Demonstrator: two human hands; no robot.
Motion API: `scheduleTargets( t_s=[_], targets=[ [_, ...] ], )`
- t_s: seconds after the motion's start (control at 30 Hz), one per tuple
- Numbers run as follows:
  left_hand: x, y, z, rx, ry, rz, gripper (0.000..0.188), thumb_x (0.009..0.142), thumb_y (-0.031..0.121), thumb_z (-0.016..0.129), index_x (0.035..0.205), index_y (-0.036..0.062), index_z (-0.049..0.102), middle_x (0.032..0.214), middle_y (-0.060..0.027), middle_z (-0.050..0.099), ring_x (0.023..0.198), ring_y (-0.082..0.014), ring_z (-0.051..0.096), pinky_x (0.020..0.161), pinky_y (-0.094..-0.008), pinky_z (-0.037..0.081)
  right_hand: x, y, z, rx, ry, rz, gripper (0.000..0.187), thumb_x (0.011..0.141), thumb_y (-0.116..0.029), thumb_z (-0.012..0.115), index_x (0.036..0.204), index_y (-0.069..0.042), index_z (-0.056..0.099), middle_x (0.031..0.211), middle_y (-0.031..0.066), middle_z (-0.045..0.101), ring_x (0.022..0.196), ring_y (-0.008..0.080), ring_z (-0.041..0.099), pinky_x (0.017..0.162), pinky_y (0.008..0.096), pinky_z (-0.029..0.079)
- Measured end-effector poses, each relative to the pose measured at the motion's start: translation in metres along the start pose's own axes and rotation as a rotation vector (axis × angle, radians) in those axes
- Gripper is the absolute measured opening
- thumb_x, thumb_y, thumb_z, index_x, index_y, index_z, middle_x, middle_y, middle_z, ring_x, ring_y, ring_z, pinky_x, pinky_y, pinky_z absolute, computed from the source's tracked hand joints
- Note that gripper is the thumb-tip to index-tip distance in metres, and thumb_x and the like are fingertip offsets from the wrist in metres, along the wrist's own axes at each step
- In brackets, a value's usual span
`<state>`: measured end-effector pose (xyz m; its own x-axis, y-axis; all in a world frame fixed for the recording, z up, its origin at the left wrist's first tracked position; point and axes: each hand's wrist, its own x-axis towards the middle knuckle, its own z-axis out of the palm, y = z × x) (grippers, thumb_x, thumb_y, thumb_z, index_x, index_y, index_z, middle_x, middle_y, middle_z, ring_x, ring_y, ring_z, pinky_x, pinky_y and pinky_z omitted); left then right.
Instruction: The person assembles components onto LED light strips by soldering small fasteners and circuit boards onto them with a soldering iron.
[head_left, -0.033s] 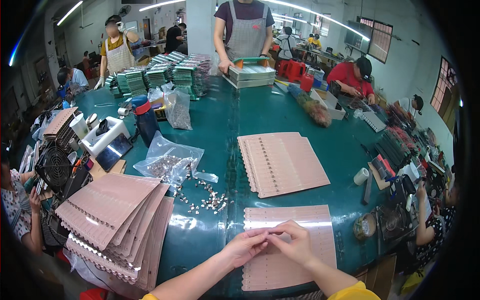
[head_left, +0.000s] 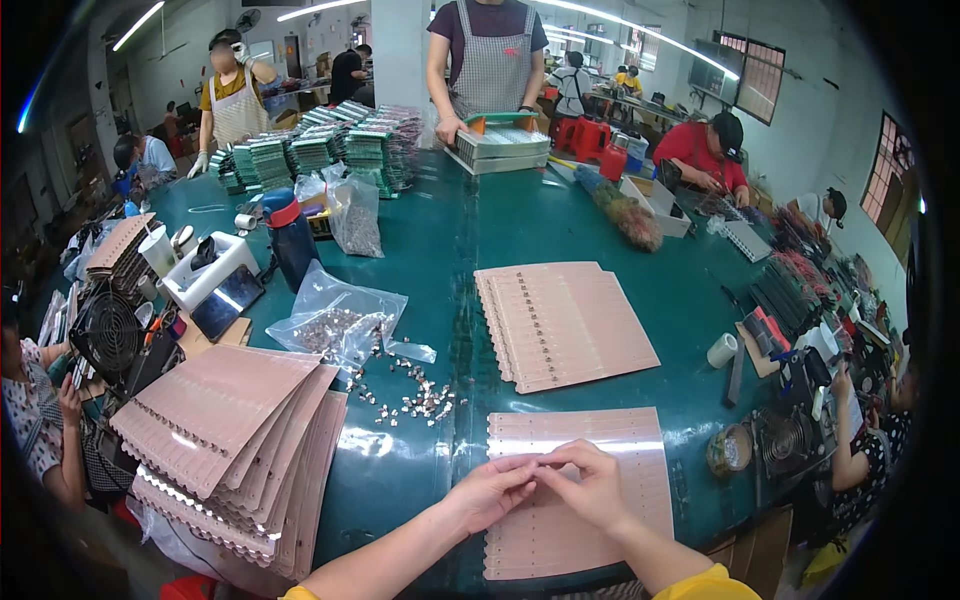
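My left hand (head_left: 497, 490) and my right hand (head_left: 592, 487) meet fingertip to fingertip above a pinkish-brown panel (head_left: 600, 530) with a scalloped left edge. Both are closed in a pinch; whatever they hold between them is too small or hidden to make out. Beyond this panel lies a stack of similar panels (head_left: 600, 325), with a row of small dark parts along its top sheet. Loose small metal pieces (head_left: 430, 402) are scattered to the left of my hands, beside a clear plastic bag (head_left: 345, 312) containing more of them.
A fanned pile of panels (head_left: 220, 400) stands at the left. Behind it are a dark blue bottle (head_left: 291, 240) and a phone (head_left: 228, 300). On the right sit a white roll (head_left: 722, 350) and a jar (head_left: 729, 452). Co-workers occupy the far side and both ends.
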<state>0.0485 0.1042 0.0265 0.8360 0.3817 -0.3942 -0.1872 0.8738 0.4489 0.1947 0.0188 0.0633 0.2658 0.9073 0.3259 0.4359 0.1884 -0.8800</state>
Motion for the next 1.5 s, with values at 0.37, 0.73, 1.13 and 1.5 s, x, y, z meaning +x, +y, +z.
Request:
scheduleTargets(
  t_s=[0.37,0.73,1.13,1.5],
  targets=[
    [0.006,0.010,0.011,-0.047,0.021,-0.021,0.026,0.087,0.003,0.056,0.112,-0.0016,0.055,0.105,-0.0077,0.060,0.094,-0.0116,0.060,0.080,-0.0188,0.052,0.006,0.006,-0.003,0.171,0.062,0.126,0.012,0.078,0.002,0.065,0.090,0.002,0.064,0.083,0.0068,0.065,0.080,0.0122,0.061,0.073,0.0239,0.047],
    [-0.001,0.007,0.013,0.046,0.041,0.011,0.033,0.086,0.004,0.059,0.117,-0.0024,0.052,0.103,-0.0079,0.061,0.093,-0.0112,0.060,0.080,-0.0194,0.051,0.007,0.004,-0.009,0.251,-0.064,0.206,0.018,0.081,0.001,0.063,0.098,0.002,0.058,0.094,0.0082,0.062,0.088,0.0134,0.060,0.081,0.0271,0.048],
    [-0.001,0.004,0.019,-0.010,0.120,0.062,0.041,0.090,0.005,0.051,0.125,-0.0108,0.036,0.115,-0.0205,0.053,0.109,-0.0245,0.054,0.098,-0.0321,0.045,0.049,0.038,-0.006,-0.070,-0.020,0.044,0.018,0.080,0.003,0.060,0.097,0.001,0.056,0.085,0.0092,0.064,0.081,0.0159,0.063,0.073,0.0286,0.050],
    [0.000,-0.003,0.020,0.061,0.161,0.131,0.034,0.095,0.005,0.033,0.125,-0.0117,0.031,0.125,-0.0267,0.043,0.117,-0.0300,0.047,0.103,-0.0367,0.039,0.090,0.051,0.007,-0.334,-0.195,-0.051,0.024,0.075,0.007,0.058,0.095,-0.002,0.048,0.074,0.0153,0.064,0.073,0.0278,0.066,0.065,0.0325,0.051]
  ],
)
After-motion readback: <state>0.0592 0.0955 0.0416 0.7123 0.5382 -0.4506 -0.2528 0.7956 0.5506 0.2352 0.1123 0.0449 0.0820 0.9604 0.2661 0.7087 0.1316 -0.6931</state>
